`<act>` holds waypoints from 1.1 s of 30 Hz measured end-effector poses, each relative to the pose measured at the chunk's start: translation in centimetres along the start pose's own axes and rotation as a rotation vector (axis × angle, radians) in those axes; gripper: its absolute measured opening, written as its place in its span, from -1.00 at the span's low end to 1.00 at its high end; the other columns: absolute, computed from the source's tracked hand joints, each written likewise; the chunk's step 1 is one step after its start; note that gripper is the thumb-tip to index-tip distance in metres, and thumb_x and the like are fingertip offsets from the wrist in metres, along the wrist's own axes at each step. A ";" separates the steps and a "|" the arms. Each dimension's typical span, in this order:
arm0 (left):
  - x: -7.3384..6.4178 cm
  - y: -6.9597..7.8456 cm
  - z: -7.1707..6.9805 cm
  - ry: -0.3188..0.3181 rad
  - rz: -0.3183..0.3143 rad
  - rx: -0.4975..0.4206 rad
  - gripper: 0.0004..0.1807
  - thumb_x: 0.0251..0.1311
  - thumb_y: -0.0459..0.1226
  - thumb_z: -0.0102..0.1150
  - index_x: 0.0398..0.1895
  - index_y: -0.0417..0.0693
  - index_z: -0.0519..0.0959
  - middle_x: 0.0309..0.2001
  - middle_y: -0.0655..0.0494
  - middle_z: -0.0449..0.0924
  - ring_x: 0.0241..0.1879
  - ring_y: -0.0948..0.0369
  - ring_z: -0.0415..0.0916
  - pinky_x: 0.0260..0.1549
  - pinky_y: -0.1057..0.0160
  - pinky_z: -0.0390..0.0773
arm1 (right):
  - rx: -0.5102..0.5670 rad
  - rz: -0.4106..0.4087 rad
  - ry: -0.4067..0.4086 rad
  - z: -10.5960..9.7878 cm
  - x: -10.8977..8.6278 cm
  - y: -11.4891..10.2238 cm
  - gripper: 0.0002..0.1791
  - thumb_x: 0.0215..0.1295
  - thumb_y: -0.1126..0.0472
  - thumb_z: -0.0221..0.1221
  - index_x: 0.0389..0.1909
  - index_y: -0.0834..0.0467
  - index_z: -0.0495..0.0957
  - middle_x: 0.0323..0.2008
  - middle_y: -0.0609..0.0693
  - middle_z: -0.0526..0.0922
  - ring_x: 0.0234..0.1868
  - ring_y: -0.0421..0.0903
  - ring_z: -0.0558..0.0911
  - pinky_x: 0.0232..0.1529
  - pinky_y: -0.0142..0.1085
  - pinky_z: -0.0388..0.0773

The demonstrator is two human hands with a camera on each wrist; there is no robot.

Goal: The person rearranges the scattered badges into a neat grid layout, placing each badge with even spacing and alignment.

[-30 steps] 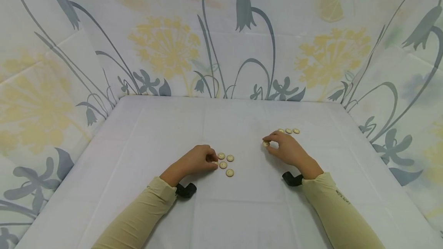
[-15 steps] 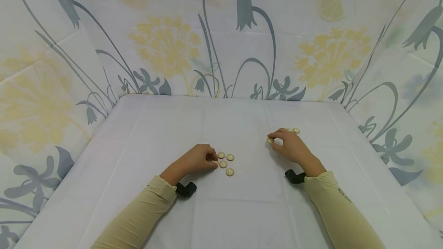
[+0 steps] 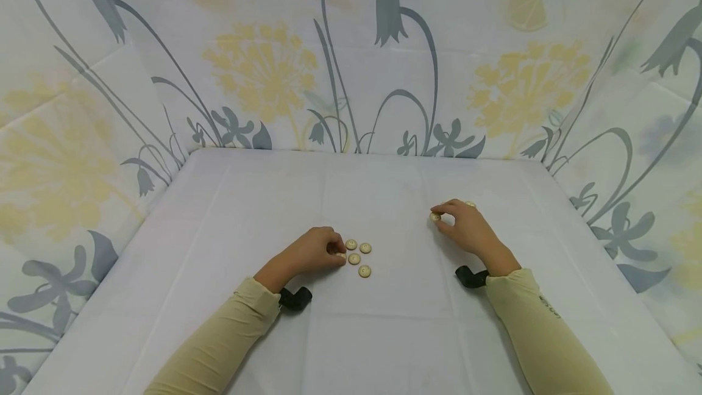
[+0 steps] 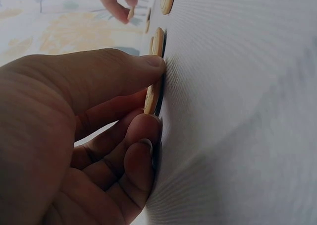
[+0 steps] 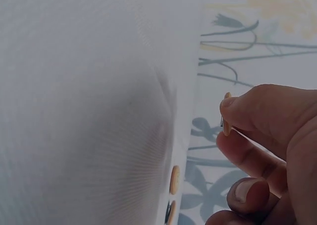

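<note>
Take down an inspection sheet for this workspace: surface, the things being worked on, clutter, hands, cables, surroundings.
Surface: white cloth, lightly creased.
Job's things: four pale buttons lie grouped beside the left hand; two more buttons show near the right hand in its wrist view, partly hidden in the head view.
Clutter: nothing seen.
Left hand: thumb and fingers pinch one button at the cloth.
Right hand: pinches another button, which appears raised off the cloth.
Worn gear: a black piece at each wrist.
Cables: nothing seen.
Surroundings: backdrop printed with grey and yellow plants, behind and at both sides.
</note>
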State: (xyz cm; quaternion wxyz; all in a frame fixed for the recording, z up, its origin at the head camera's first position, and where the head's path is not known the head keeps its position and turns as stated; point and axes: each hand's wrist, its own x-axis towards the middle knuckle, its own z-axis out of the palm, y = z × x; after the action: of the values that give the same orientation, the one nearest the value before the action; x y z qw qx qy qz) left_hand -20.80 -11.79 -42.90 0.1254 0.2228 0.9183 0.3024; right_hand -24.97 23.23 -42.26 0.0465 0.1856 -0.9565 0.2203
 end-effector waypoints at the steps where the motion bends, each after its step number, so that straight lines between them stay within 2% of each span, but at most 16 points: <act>1: 0.0 0.0 0.0 0.000 0.000 0.001 -0.87 0.11 -0.20 0.36 -0.30 0.00 0.67 -0.37 0.22 0.53 -0.34 0.32 0.45 -0.26 0.33 0.49 | 0.002 0.002 0.004 0.0 0.0 0.1 -0.67 0.31 0.22 0.17 0.06 0.21 0.61 0.01 0.18 0.62 0.12 0.19 0.55 0.21 0.11 0.33; 9: 0.0 0.0 0.0 0.006 0.016 0.012 -0.88 0.11 -0.20 0.36 -0.31 0.00 0.67 -0.36 0.22 0.54 -0.34 0.33 0.45 -0.27 0.34 0.48 | 0.013 0.029 0.017 -0.1 0.1 0.6 -0.66 0.31 0.21 0.17 0.08 0.20 0.60 0.03 0.18 0.61 0.13 0.23 0.53 0.16 0.10 0.41; 25: 0.0 0.2 0.0 0.012 0.014 0.032 -0.88 0.11 -0.20 0.36 -0.31 0.00 0.68 -0.38 0.22 0.53 -0.34 0.34 0.44 -0.27 0.35 0.48 | 0.015 0.089 -0.014 -1.0 0.2 2.0 -0.62 0.35 0.18 0.13 0.14 0.21 0.56 0.08 0.21 0.58 0.18 0.26 0.49 0.18 0.13 0.38; 33: -0.1 0.3 -0.1 -0.002 0.001 0.028 -0.86 0.12 -0.20 0.36 -0.29 -0.02 0.68 -0.37 0.21 0.52 -0.34 0.33 0.44 -0.27 0.35 0.48 | 0.015 0.107 -0.019 -0.9 0.2 2.6 -0.61 0.35 0.17 0.13 0.14 0.22 0.56 0.08 0.23 0.58 0.18 0.28 0.48 0.19 0.14 0.37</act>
State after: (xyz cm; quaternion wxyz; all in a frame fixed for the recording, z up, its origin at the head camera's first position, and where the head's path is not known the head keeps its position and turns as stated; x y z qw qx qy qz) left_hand -20.64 -11.67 -42.57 0.1227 0.2254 0.9222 0.2893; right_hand -26.14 25.67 -42.46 0.0243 0.1368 -0.9638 0.2277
